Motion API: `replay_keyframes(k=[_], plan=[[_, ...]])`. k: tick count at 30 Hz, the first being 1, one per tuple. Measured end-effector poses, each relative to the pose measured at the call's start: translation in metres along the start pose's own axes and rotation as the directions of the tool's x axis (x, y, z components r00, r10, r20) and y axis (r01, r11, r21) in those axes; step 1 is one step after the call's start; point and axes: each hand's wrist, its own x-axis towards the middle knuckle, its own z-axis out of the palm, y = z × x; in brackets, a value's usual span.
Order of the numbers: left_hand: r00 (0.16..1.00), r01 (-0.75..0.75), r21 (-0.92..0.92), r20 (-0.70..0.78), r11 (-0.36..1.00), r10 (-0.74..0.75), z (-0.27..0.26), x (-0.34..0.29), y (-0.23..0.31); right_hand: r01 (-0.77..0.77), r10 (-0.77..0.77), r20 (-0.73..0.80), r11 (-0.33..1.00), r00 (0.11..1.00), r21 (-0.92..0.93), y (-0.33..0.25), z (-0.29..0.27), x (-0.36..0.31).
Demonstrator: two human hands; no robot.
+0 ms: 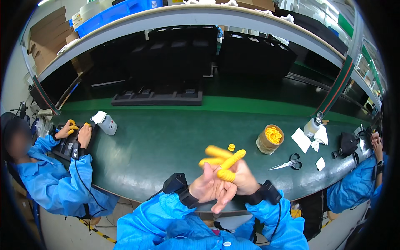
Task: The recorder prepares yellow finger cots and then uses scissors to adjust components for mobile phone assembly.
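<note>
My left hand (210,187) is held palm up above the near edge of the table, its thumb raised and its lower fingers loosely stretched. Against it, my right hand (245,178) has a thumb and a finger in ribbed yellow finger cots (232,161) drawn together in a pinch. Whatever lies between those tips is hidden. Two more yellow-covered fingers (218,151) point up and left, blurred; which hand they belong to is hard to make out. Just beyond them, a pair of loose rolled finger cots (231,147) lies on the table.
A tub of yellow finger cots (264,144) stands to the right, near scissors (287,163), white wipes (301,140) and a dispenser bottle (311,127). Co-workers in blue sit at both sides. A black tray (158,99) lies at the back beneath the shelf (200,12).
</note>
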Motion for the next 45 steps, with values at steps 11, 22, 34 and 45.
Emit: replay_keyframes(k=[11, 22, 34, 45], plan=[[0.999, 0.034, 0.196, 0.008, 0.980, -0.037, -0.019, -0.017, -0.011, -0.118, 0.132, 0.066, 0.975, 0.989, -0.186, 0.014, -0.005, -0.002], [0.848, -0.182, 0.346, -0.419, 0.920, 0.325, -0.054, -0.001, 0.048, 0.060, -0.218, 0.033, 0.120, 0.975, -0.991, -0.016, -0.116, 0.040], [0.779, -0.175, 0.373, -0.514, 0.911, 0.360, -0.079, 0.001, 0.024, 0.282, -0.455, 0.187, 0.149, 0.870, -0.948, -0.014, -0.028, 0.022], [0.753, -0.191, 0.329, -0.555, 0.925, 0.353, -0.067, 0.002, 0.020, 0.222, -0.545, 0.032, 0.288, 0.838, -0.931, 0.000, -0.030, 0.022]])
